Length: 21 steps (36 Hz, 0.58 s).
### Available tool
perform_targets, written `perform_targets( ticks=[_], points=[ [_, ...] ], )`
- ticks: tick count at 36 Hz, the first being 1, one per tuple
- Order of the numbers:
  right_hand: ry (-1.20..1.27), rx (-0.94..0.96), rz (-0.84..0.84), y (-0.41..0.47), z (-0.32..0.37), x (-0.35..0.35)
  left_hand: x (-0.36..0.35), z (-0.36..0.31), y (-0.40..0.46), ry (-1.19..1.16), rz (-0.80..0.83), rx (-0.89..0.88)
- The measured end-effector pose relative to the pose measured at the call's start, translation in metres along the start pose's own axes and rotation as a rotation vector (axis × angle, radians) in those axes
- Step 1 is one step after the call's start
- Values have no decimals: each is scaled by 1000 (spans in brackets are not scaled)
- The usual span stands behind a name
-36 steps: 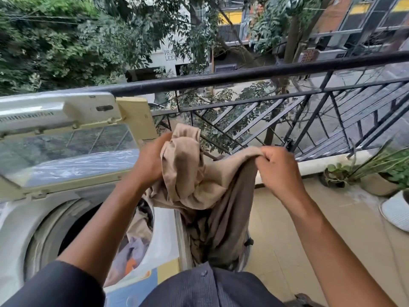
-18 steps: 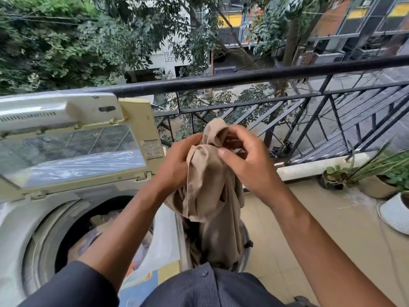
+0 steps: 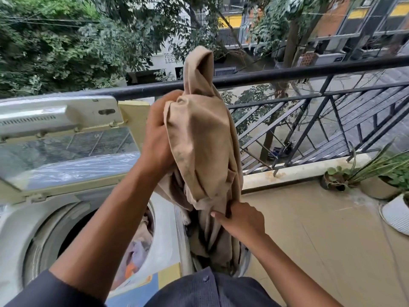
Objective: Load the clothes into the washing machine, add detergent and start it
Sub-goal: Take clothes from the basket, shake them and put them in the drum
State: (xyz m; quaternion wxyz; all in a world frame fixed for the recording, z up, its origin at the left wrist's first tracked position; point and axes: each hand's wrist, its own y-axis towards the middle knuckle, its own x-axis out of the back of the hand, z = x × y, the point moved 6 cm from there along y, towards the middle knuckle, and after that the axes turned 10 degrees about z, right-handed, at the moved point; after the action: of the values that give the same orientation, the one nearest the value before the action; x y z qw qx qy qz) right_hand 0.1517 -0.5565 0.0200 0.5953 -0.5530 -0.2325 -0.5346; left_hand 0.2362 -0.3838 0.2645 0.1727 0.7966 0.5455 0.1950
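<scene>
A beige garment (image 3: 199,140) hangs bunched in front of me, its top poking above the balcony rail. My left hand (image 3: 158,138) grips its upper part from the left. Lower down, my right hand (image 3: 240,220) pinches a fold of the same cloth, whose tail trails into a basket (image 3: 245,260) beside the machine. The top-loading washing machine (image 3: 20,229) stands at the left with its lid (image 3: 66,147) raised. Clothes (image 3: 137,251) lie in the drum, partly hidden by my left arm.
A black metal railing (image 3: 309,72) runs across behind the machine and garment. Potted plants (image 3: 376,178) and a white pot (image 3: 396,216) sit on the tiled balcony floor (image 3: 321,229) at the right. Trees and buildings lie beyond.
My left hand has lifted the garment higher, above the rail line. My right hand has let go of the top and dropped to grip the cloth lower down.
</scene>
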Motion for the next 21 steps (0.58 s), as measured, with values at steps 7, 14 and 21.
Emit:
perform_targets(
  ticks=[7, 14, 21],
  points=[
    [-164, -12, 100, 5, -12, -3, 12, 23, 4, 191, 111, 79],
    [-67, -88, -29, -14, -39, 84, 28, 84, -28, 407, 332, 313],
    [475, 87, -291, -28, -47, 150, 41, 110, -58, 482, 414, 438]
  ],
)
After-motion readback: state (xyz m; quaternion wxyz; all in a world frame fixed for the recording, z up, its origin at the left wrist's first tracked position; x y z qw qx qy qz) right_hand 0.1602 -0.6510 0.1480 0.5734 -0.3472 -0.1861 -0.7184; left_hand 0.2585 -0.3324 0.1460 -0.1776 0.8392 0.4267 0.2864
